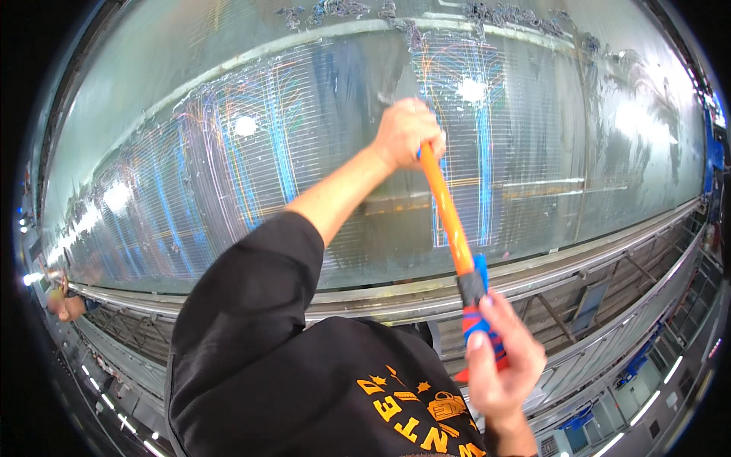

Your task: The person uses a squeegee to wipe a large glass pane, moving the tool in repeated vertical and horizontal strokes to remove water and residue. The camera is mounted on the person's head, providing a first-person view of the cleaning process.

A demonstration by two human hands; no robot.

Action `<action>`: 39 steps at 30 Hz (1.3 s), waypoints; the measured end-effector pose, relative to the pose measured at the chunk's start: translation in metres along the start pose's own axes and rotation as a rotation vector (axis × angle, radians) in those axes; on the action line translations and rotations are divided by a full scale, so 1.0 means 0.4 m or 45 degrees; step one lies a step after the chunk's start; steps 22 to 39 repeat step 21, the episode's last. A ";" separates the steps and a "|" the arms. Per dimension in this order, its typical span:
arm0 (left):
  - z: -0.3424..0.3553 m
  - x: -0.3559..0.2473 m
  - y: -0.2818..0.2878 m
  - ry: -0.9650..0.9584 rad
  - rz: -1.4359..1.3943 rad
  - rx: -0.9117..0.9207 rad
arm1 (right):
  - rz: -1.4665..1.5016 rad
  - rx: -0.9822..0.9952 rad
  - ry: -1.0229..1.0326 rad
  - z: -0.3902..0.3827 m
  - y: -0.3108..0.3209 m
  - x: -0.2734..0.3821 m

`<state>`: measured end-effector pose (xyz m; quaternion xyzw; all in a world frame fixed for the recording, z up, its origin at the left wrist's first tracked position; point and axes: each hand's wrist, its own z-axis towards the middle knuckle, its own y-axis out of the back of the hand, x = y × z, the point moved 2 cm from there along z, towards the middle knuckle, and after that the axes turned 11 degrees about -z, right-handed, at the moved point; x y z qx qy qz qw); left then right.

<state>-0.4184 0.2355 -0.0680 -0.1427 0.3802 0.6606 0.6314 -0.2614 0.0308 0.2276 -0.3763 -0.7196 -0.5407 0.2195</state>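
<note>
My left hand (410, 133) is closed around the far end of an orange-handled tool (449, 213), above a long, shiny, wet-looking panel (365, 152). Whatever working head the tool has is mostly hidden under that hand. The tool slants down to the right, where its near end is wrapped in black, blue and red. My right hand (506, 358) grips this wrapped end near my body, thumb and fingers around it. Fine blue, orange and white lines cover parts of the panel. A smeared, bare-looking strip runs beside my left hand.
Curled grey scrapings (335, 9) lie along the panel's far side. A metal rail (426, 293) borders the near edge, with framework (563, 316) beneath it. Another person (68, 305) is at the far left. Bright lamp reflections glare off the panel.
</note>
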 end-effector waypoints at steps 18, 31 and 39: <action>-0.136 -0.205 0.018 0.089 0.177 0.199 | -0.045 -0.092 0.248 -0.235 -0.007 -0.140; -0.295 -0.428 -0.053 0.235 0.106 0.281 | -0.293 -0.049 0.112 -0.466 0.045 -0.232; -0.295 -0.428 -0.053 0.235 0.106 0.281 | -0.293 -0.049 0.112 -0.466 0.045 -0.232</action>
